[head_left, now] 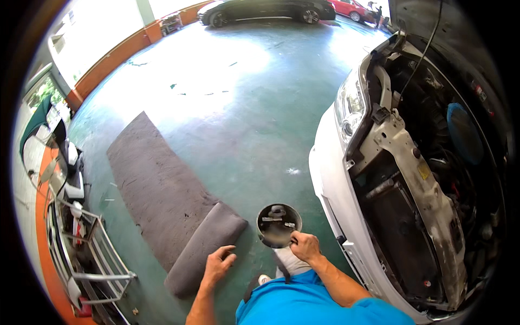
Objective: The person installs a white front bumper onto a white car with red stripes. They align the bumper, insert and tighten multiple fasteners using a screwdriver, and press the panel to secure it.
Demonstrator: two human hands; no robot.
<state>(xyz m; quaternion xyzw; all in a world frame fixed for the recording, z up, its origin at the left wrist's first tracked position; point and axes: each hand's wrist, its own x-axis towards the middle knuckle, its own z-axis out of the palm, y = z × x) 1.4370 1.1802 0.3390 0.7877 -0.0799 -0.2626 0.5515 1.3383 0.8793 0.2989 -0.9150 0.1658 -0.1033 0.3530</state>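
Strip of floor (260, 157): centre, between mat (162, 189) and white car (327, 168); wide above, narrowing toward bowl (276, 237).
Bowl: lower centre, round, small items inside; near edge just above the wearer's legs, apart from mat and bumper.
Right hand (305, 247): lower centre, fingers clenched on bowl's lower right rim.
Left hand (219, 264): left of bowl, fingers released, loosely bent, over or just beside mat's rolled end; contact cannot be told.
Floor: green, glossy, glare at upper left, scattered marks.
Wall (116, 57): upper left, pale with orange base.
Mat: centre left, grey-brown, flat, lower right end rolled.
White car: right side, hood up, front end opened, blocking that side.
Rack (103, 276): lower left, metal frame.
Black car (265, 11): top centre.
Red car (349, 9): upper right.
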